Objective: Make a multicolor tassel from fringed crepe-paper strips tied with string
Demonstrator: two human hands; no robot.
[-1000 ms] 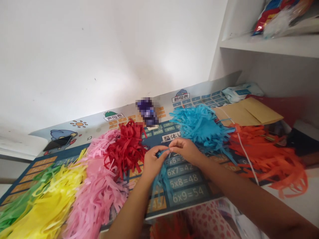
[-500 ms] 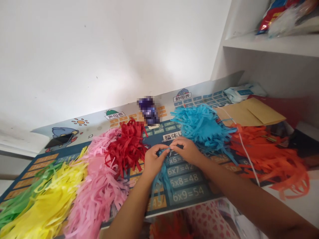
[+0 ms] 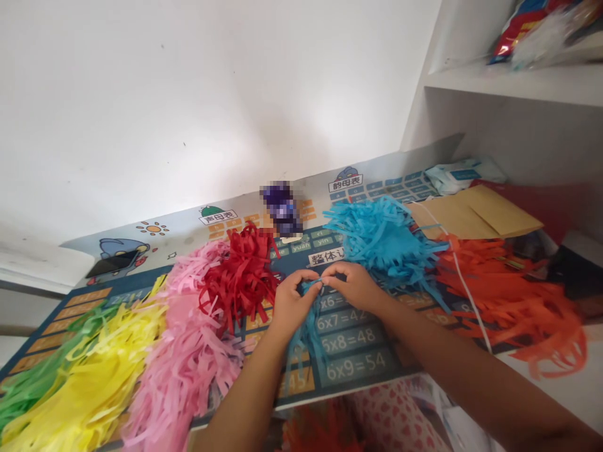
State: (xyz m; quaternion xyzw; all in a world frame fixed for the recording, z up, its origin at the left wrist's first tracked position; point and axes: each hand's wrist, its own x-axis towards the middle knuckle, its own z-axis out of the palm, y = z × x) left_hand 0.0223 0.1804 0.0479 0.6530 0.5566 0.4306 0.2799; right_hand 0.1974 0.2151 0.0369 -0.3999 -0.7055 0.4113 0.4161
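Observation:
My left hand (image 3: 291, 305) and my right hand (image 3: 354, 286) meet at their fingertips over the middle of the printed desk mat (image 3: 351, 365). Both pinch the top of a small bundle of blue paper strips (image 3: 308, 329), whose loose ends hang down toward me under my left hand. The fingers of both hands are closed on it. Just beyond my right hand lies a larger heap of blue paper strips (image 3: 381, 237).
Heaps of cut paper strips lie across the mat: red (image 3: 240, 276), pink (image 3: 188, 358), yellow (image 3: 89, 383), green (image 3: 32, 389) and orange (image 3: 518, 301). A brown envelope (image 3: 475, 216) and a white string (image 3: 464, 285) lie at right. A white shelf (image 3: 513, 81) stands above.
The hands stay together on the blue bundle with only slight finger movement. The view has shifted a little.

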